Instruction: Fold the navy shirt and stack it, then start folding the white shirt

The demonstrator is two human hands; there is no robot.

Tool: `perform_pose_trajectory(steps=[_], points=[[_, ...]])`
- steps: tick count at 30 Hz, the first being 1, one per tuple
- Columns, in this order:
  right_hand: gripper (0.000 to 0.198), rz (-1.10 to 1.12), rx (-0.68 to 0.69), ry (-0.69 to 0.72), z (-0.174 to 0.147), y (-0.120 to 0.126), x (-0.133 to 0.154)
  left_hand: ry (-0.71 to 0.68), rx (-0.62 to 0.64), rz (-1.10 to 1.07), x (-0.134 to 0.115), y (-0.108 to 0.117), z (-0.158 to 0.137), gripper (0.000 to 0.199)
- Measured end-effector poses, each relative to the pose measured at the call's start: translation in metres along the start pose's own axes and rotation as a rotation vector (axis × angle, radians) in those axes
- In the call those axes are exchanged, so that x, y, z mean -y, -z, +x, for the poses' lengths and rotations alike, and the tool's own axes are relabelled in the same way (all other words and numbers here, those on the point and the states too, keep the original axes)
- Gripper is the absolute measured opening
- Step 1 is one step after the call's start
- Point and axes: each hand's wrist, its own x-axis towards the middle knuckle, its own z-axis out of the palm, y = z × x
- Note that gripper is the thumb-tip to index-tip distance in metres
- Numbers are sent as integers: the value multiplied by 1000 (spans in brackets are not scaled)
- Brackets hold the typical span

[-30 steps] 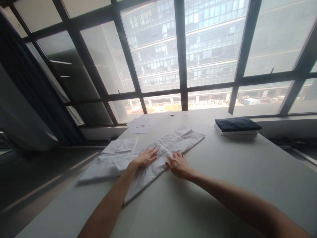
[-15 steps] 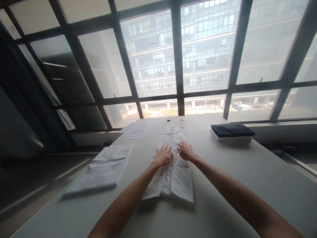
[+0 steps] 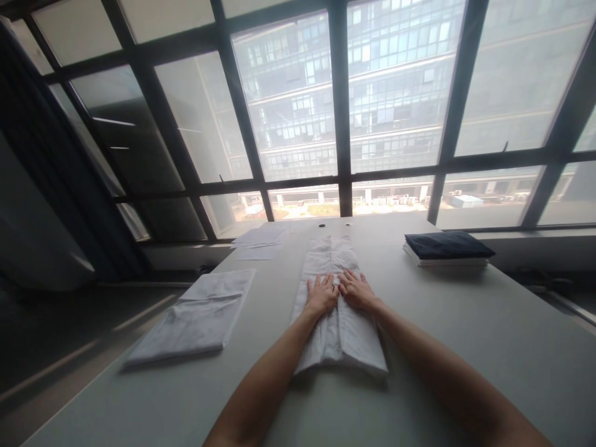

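A long strip of folded white cloth lies lengthwise on the table in front of me, with a fold line running down its middle. My left hand rests flat on it, fingers spread and pointing away from me. Beside it, my right hand also lies flat on the cloth, its fingers apart. The two hands are close together near the middle line. Both palms are hidden against the cloth. Whether the cloth is a garment, I cannot tell.
On the left of the white table lies another folded white cloth. Behind it are several white paper sheets. A dark folded cloth sits on white folded pieces at the right. Tall windows rise beyond the table.
My right hand has flattened onto the cloth and both hands now lie closer together. The view has shifted slightly, so the cloth appears a little further right.
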Motion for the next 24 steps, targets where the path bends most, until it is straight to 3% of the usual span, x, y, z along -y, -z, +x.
perform_pose_trajectory(steps=[24], points=[[61, 14, -29, 2, -11, -1, -10, 8, -35, 7, -14, -2, -7, 62]])
